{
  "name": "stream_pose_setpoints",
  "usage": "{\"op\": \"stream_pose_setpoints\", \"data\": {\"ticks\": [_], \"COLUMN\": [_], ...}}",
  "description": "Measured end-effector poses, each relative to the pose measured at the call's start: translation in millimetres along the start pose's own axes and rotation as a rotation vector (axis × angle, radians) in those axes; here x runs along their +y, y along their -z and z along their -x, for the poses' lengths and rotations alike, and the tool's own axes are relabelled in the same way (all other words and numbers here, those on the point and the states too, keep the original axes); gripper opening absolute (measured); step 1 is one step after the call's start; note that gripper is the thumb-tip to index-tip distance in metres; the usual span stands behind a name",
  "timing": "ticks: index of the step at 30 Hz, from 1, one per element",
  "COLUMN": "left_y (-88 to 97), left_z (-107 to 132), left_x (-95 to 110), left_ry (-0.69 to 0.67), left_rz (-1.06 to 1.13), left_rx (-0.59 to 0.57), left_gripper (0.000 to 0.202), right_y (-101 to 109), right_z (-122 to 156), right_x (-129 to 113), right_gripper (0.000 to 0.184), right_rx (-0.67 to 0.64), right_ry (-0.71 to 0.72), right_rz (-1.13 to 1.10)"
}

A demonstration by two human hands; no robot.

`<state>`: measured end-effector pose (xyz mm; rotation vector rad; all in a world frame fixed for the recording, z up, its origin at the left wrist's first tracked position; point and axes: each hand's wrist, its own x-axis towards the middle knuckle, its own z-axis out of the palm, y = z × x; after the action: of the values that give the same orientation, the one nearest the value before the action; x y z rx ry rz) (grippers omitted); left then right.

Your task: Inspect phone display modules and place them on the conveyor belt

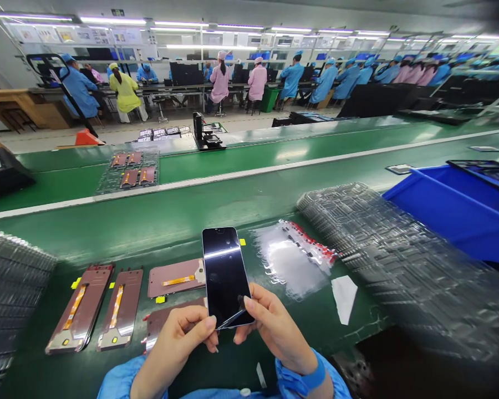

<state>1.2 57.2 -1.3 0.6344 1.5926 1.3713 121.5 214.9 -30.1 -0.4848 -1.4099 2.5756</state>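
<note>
Evidently, the dark-screened phone (221, 266) was held face up over the near middle of the green bench (216, 368), its near corners pinched by the left hand (191, 331) and the right hand (270, 322), presumably to steady it from both sides. Whether the right thumb also gripped the thin strip (233, 318) was hard to tell. Brown panels (120, 310) to the left and clear films (285, 263) to the right lay close by, probably for easy reach
</note>
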Motion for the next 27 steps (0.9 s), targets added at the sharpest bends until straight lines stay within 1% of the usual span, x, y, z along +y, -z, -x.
{"op": "stream_pose_setpoints", "data": {"ticks": [3, 6, 9, 11, 14, 15, 16, 17, 18, 19, 21, 22, 24, 27], "left_y": [0.0, 0.2, 0.2, 1.3, 9.4, 14.8, 21.7, 30.1, 39.7, 50.0, 71.6, 82.0, 100.7, 122.2], "left_z": [0, 0, 0, -1, -6, -10, -15, -21, -28, -37, -60, -73, -103, -150], "left_x": [3, 2, -2, -3, 0, 4, 9, 14, 21, 27, 39, 43, 47, 44], "left_ry": [-0.006, -0.011, -0.02, -0.011, -0.006, -0.023, -0.042, -0.046, -0.028, 0.011, 0.115, 0.132, 0.128, 0.088], "left_rz": [-0.043, -0.063, -0.074, -0.086, -0.031, 0.021, 0.081, 0.139, 0.18, 0.205, 0.197, 0.181, 0.153, 0.104], "left_rx": [0.003, 0.003, 0.003, -0.001, -0.086, -0.106, -0.101, -0.072, -0.03, 0.017, 0.028, 0.031, 0.098, 0.289], "left_gripper": [0.044, 0.042, 0.043, 0.046, 0.042, 0.044, 0.051, 0.058, 0.061, 0.056, 0.048, 0.047, 0.04, 0.029], "right_y": [2, 3, 4, 5, 8, 10, 11, 13, 15, 17, 24, 29, 40, 59], "right_z": [0, -1, -1, -1, -3, -4, -6, -8, -12, -16, -29, -36, -52, -73], "right_x": [1, 2, 2, 1, -2, -3, -4, -4, -4, -2, 5, 10, 21, 37], "right_gripper": [0.039, 0.041, 0.044, 0.043, 0.041, 0.041, 0.042, 0.042, 0.042, 0.044, 0.054, 0.061, 0.071, 0.073], "right_rx": [-0.012, -0.004, 0.0, 0.014, 0.022, 0.006, -0.022, -0.061, -0.103, -0.136, -0.134, -0.097, 0.027, 0.22], "right_ry": [0.007, 0.006, 0.049, 0.079, 0.082, 0.075, 0.064, 0.048, 0.029, 0.009, -0.013, -0.007, 0.038, 0.128], "right_rz": [0.012, 0.039, 0.069, 0.134, 0.255, 0.277, 0.29, 0.302, 0.316, 0.335, 0.383, 0.405, 0.441, 0.508]}}
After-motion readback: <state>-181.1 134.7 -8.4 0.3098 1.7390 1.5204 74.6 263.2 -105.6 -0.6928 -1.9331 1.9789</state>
